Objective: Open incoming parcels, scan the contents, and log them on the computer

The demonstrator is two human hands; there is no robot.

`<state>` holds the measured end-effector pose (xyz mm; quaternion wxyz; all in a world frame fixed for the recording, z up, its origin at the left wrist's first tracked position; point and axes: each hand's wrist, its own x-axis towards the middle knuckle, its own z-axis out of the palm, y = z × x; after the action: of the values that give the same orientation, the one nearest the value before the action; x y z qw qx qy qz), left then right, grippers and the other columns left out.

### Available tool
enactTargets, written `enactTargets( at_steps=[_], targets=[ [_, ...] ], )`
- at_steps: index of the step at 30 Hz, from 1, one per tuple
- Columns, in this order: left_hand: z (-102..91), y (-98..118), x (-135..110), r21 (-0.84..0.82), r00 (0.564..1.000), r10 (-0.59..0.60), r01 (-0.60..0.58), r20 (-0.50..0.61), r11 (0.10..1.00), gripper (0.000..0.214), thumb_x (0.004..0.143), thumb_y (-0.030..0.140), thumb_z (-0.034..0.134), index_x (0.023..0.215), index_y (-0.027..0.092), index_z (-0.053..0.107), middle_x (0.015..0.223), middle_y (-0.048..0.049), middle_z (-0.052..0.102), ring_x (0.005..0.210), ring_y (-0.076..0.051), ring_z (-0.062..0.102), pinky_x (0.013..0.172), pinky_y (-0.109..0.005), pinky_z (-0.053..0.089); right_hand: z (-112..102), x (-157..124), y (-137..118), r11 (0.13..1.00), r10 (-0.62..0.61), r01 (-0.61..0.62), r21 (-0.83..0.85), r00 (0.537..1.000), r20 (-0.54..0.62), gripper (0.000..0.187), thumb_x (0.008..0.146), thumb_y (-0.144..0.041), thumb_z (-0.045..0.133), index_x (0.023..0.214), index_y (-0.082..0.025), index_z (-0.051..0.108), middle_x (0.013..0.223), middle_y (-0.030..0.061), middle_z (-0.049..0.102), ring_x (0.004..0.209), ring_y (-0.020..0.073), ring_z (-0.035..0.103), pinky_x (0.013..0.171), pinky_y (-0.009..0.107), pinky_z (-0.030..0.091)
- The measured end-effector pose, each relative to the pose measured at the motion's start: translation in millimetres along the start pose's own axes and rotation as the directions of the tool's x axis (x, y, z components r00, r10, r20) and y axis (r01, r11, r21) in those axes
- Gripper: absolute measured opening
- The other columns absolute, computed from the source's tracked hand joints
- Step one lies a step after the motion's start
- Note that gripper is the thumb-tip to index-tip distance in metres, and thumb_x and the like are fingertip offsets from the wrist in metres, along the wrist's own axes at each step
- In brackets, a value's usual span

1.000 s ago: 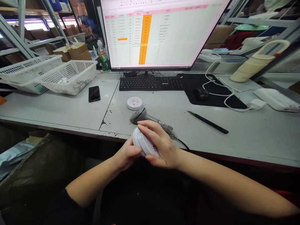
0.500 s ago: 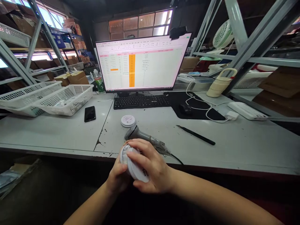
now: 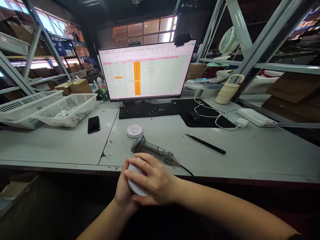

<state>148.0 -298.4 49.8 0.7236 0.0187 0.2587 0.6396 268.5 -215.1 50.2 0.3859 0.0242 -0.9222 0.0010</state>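
Note:
A round white tin [image 3: 137, 186] with dark lettering is clasped between my two hands, in front of the table's near edge. My left hand [image 3: 123, 186] wraps round it from the left and below. Across its top face lie the curled fingers of my right hand [image 3: 152, 178], with the thumb at the lower rim. Just beyond my fingers a grey barcode scanner [image 3: 153, 149] rests on the table, its handle partly wrapped in clear tape. Behind the scanner sits another flat round white tin [image 3: 134, 130] with a printed label.
A black craft knife [image 3: 206, 144] lies to the right. Farther back are a keyboard [image 3: 147, 110], a mouse [image 3: 194, 117], a monitor [image 3: 165, 80] and a white power bank [image 3: 257, 117]. A phone [image 3: 93, 124] and white baskets [image 3: 75, 116] stand left.
The tin has turned so its lettered face points more upward, and my right hand has shifted left over it. The gap seen at its rim before is now covered. The view has shifted slightly.

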Motion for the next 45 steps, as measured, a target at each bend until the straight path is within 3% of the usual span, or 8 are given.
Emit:
enactTargets(
  at_steps=[6, 12, 18, 25, 30, 35, 38, 45],
  targets=[
    [15.4, 12, -8, 0.056, 0.969, -0.242, 0.245, -0.058, 0.968, 0.047, 0.101, 0.051, 0.048, 0.114, 0.011, 0.068, 0.101, -0.0116, 0.072, 0.093, -0.024, 0.073, 0.089, -0.035, 0.058, -9, 0, 17, 0.971, -0.225, 0.219, 0.095, 0.973, 0.059, 0.054, 0.09, -0.055, 0.059, 0.129, -0.018, 0.064, 0.135, 0.0164, 0.059, 0.131, 0.0358, 0.047, 0.109, 0.052, 0.046],
    [6.0, -12, -5, 0.254, 0.942, 0.276, -0.319, 0.191, 0.913, 0.061, 0.087, 0.06, 0.067, 0.131, 0.017, 0.063, 0.127, -0.0095, 0.068, 0.125, -0.028, 0.061, 0.111, -0.037, 0.046, 1, 1, 17, 0.929, 0.199, -0.12, 0.35, 0.96, -0.199, 0.067, 0.095, -0.059, 0.054, 0.15, -0.025, 0.04, 0.143, 0.0164, 0.05, 0.133, 0.0317, 0.049, 0.107, 0.054, 0.047],
    [-17.6, 1, 8, 0.671, 0.785, 0.3, -0.619, 0.542, 0.407, 0.095, 0.087, 0.055, 0.073, 0.163, 0.028, 0.022, 0.159, -0.012, 0.043, 0.149, -0.035, 0.037, 0.123, -0.05, 0.03, 12, -11, 3, 0.799, 0.487, -0.302, 0.52, 0.832, -0.264, 0.062, 0.098, -0.063, 0.041, 0.15, -0.03, 0.04, 0.149, 0.0138, 0.044, 0.137, 0.0347, 0.045, 0.109, 0.059, 0.043],
    [-16.8, 10, 9, 0.726, 0.799, 0.206, -0.6, 0.565, 0.337, 0.077, 0.097, 0.076, 0.033, 0.148, 0.021, 0.05, 0.149, -0.0136, 0.052, 0.137, -0.036, 0.048, 0.118, -0.051, 0.035, 13, -21, 16, 0.962, 0.184, -0.112, 0.25, 0.94, -0.287, 0.076, 0.094, -0.073, 0.037, 0.155, -0.029, 0.034, 0.141, 0.0155, 0.046, 0.13, 0.0365, 0.049, 0.106, 0.06, 0.045],
    [-11.9, 6, 6, 0.736, 0.794, 0.199, -0.607, 0.574, 0.298, 0.077, 0.095, 0.073, 0.043, 0.155, 0.025, 0.038, 0.147, -0.0101, 0.051, 0.136, -0.039, 0.049, 0.114, -0.052, 0.039, 15, -22, 14, 0.93, 0.205, -0.078, 0.358, 0.922, -0.33, 0.067, 0.095, -0.066, 0.042, 0.153, -0.033, 0.039, 0.143, 0.0118, 0.045, 0.13, 0.0336, 0.049, 0.106, 0.058, 0.046],
    [-11.9, 14, 11, 0.803, 0.744, 0.302, -0.563, 0.596, -0.197, 0.095, 0.08, 0.056, 0.079, 0.157, 0.026, 0.033, 0.133, -0.0161, 0.06, 0.113, -0.035, 0.061, 0.095, -0.049, 0.051, 20, -17, -16, 0.325, 0.817, -0.375, 0.869, 0.574, -0.058, 0.058, 0.099, -0.062, 0.035, 0.146, -0.029, 0.046, 0.14, 0.0113, 0.056, 0.117, 0.0271, 0.062, 0.098, 0.047, 0.054],
    [-7.8, 20, 13, 0.75, 0.73, 0.304, -0.415, 0.613, -0.516, 0.097, 0.069, 0.059, 0.085, 0.152, 0.033, 0.044, 0.119, -0.0117, 0.061, 0.106, -0.035, 0.058, 0.087, -0.049, 0.052, 13, -8, -24, -0.087, 0.919, -0.306, 0.948, 0.342, 0.195, 0.061, 0.1, -0.063, 0.03, 0.144, -0.026, 0.049, 0.129, 0.0108, 0.068, 0.112, 0.0265, 0.067, 0.098, 0.045, 0.055],
    [-4.4, 18, 10, 0.634, 0.628, 0.334, -0.34, 0.703, -0.694, 0.113, 0.059, 0.077, 0.081, 0.149, 0.02, 0.041, 0.115, -0.0132, 0.057, 0.102, -0.033, 0.053, 0.087, -0.05, 0.048, -4, -3, -22, -0.357, 0.876, -0.211, 0.91, 0.262, 0.404, 0.065, 0.096, -0.067, 0.035, 0.136, -0.023, 0.062, 0.119, 0.0083, 0.074, 0.11, 0.0282, 0.069, 0.098, 0.047, 0.055]
  ],
)
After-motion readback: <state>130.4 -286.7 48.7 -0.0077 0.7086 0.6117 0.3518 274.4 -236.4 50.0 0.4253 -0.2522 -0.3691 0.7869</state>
